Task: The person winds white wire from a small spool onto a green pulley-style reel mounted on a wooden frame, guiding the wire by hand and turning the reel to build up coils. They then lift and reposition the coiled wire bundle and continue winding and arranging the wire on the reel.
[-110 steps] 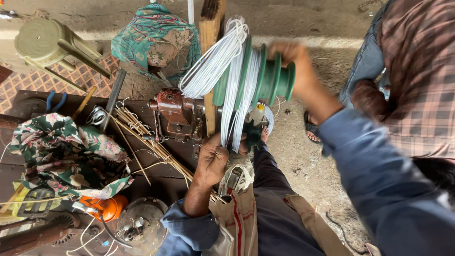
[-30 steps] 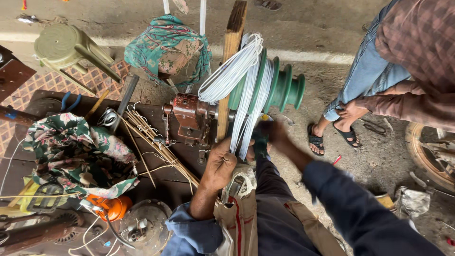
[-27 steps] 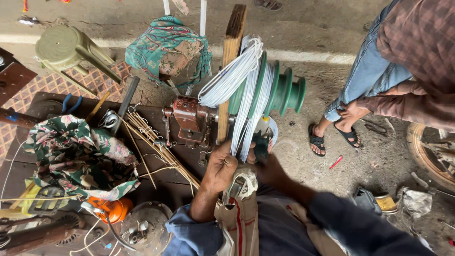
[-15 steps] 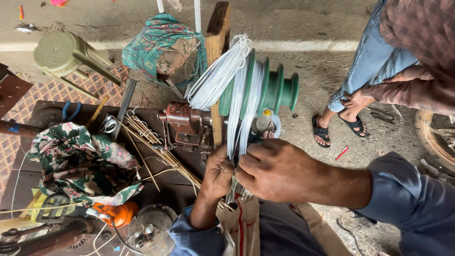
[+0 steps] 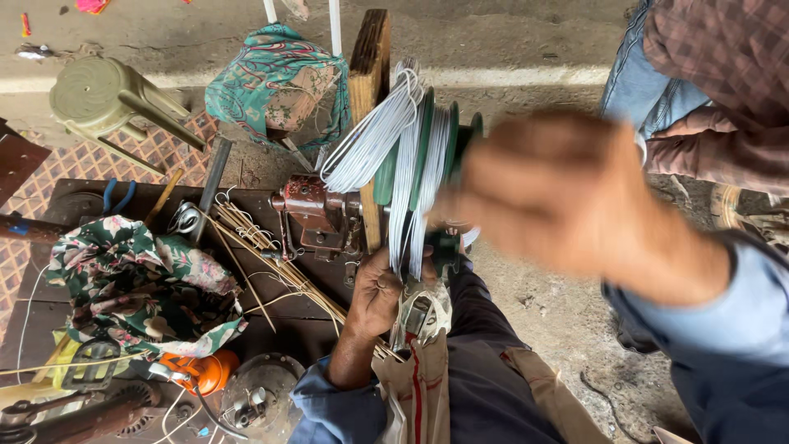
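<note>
**Head view: pale wire wound on a green former, one hand gripping below, the other raised and blurred**

Head camera looked straight down on a bundle of white wire [image 5: 386, 140] looped over a green stepped former [image 5: 444, 156], which sat on the shaft of a reddish-brown hand winder [image 5: 316, 218] fixed at the edge of a dark wooden bench [image 5: 49, 197]. The wire lay in several bands across the steps, probably so each band kept its own size. A wooden post [image 5: 370, 66] stood upright behind the winder, likely as its support.

The left hand [image 5: 376, 292] sat just under the former, its fingers curled shut around the strands hanging down from it, seemingly to keep them taut and gathered. The right hand [image 5: 567, 193] hung above the former's right end, near the lens and badly smeared; whether its fingers were spread or closed could not be told, nor whether it touched the former.

Thin bamboo-coloured sticks [image 5: 271, 255] lay fanned on the bench beside the winder. Further left rested a flowered cloth [image 5: 131, 288], with an orange power tool [image 5: 201, 370] just below it. Blue-handled pliers [image 5: 115, 193] lay towards the bench's far edge. Beyond the bench stood an olive plastic stool [image 5: 99, 90] and a teal patterned cloth bundle [image 5: 275, 82]. At the upper right another person in a checked shirt [image 5: 723, 74] stood close by.
</note>
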